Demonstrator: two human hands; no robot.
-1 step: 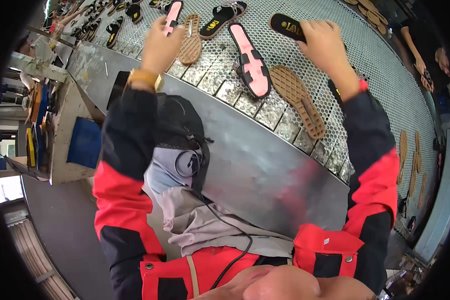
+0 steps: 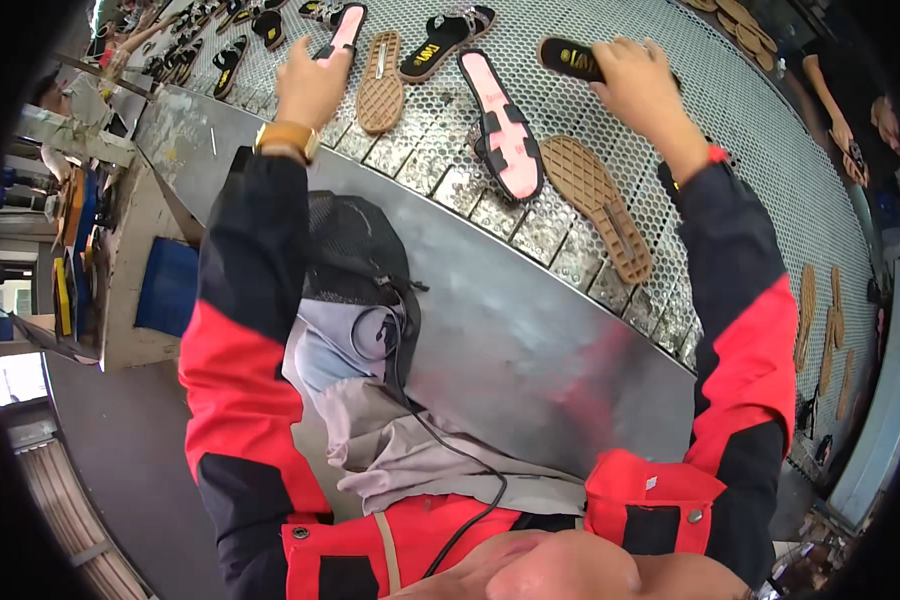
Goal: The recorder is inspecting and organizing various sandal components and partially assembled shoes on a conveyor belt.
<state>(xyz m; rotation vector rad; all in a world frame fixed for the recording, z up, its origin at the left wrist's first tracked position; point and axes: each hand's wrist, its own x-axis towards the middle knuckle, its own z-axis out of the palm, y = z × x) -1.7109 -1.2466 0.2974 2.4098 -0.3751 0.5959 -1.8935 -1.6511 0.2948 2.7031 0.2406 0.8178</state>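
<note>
Watching remotely, I see the right hand (image 2: pixel 642 84), upper right of the frame, grasping a black footbed (image 2: pixel 570 58) that looks light and bendy, best taken by its edges. Both arms stretch forward, palms down; the left hand (image 2: pixel 312 88), upper left, meets a pink-faced sandal (image 2: pixel 348 28), grip uncertain.

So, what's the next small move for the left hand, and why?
I'd probably settle the left hand more securely on the pink-bottomed sandal: its fingers are at the sandal's edge, but how firm the hold is can't be told. The right hand is at the black sole, so it seems occupied.
</note>
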